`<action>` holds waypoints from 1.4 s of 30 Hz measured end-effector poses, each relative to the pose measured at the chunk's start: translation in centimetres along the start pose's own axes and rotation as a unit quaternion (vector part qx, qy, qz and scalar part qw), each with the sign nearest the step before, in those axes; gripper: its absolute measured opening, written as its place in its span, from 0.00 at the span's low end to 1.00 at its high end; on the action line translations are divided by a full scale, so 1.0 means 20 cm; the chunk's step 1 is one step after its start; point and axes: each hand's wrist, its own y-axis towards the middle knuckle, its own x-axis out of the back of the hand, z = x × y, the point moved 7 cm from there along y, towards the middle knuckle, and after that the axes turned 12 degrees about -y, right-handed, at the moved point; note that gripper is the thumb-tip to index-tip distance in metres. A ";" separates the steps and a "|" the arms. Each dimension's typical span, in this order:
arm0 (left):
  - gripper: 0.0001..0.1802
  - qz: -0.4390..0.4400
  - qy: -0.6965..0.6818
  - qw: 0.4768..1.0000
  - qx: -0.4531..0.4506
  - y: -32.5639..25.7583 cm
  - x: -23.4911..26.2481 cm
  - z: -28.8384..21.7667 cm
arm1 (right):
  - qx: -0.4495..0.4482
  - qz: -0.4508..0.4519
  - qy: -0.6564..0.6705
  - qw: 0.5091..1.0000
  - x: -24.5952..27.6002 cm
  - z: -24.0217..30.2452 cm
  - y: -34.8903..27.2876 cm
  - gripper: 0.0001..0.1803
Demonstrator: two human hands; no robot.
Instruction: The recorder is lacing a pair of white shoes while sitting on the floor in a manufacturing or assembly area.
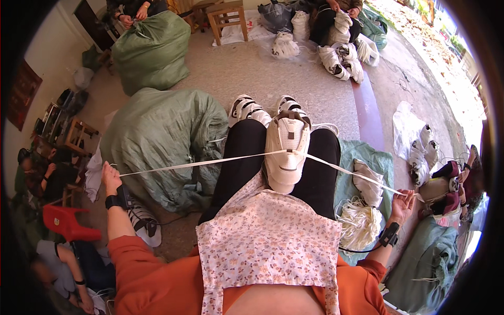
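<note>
A cream shoe upper (284, 170) with a perforated tongue lies between my thighs, over the black trousers. A white shoelace (205, 163) crosses it and runs out taut to both sides. My left hand (111, 179), stretched far to the left, is closed on one end of the lace. Out to the right, my right hand (402, 206) grips the other end between its fingers, and a short tail shows past them. Both arms are spread wide, well apart from the shoe upper.
Large green sacks (163, 139) stand at my left. A bundle of white laces (359, 223) and a shoe upper (368, 184) lie on green sheeting at my right. Several people sit around; strapped shoe uppers (341, 62) lie at the far right. A red plastic chair (71, 223) stands left.
</note>
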 end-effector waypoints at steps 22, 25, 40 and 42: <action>0.12 0.466 0.310 0.825 0.075 -1.18 -1.39 0.74 | 0.090 0.087 -0.802 0.584 -0.60 -0.80 -0.05 0.30; 0.09 0.569 0.251 0.772 0.131 -1.61 -1.60 1.03 | 0.159 0.204 -0.783 0.566 -1.03 -1.09 -0.29 0.23; 0.08 0.646 0.347 0.664 0.143 -2.01 -1.65 1.30 | -0.146 0.412 -0.734 0.520 -1.28 -1.67 -0.70 0.16; 0.08 0.737 0.390 0.542 0.103 -2.07 -1.67 1.25 | -0.179 0.394 -0.726 0.535 -1.25 -1.67 -0.68 0.17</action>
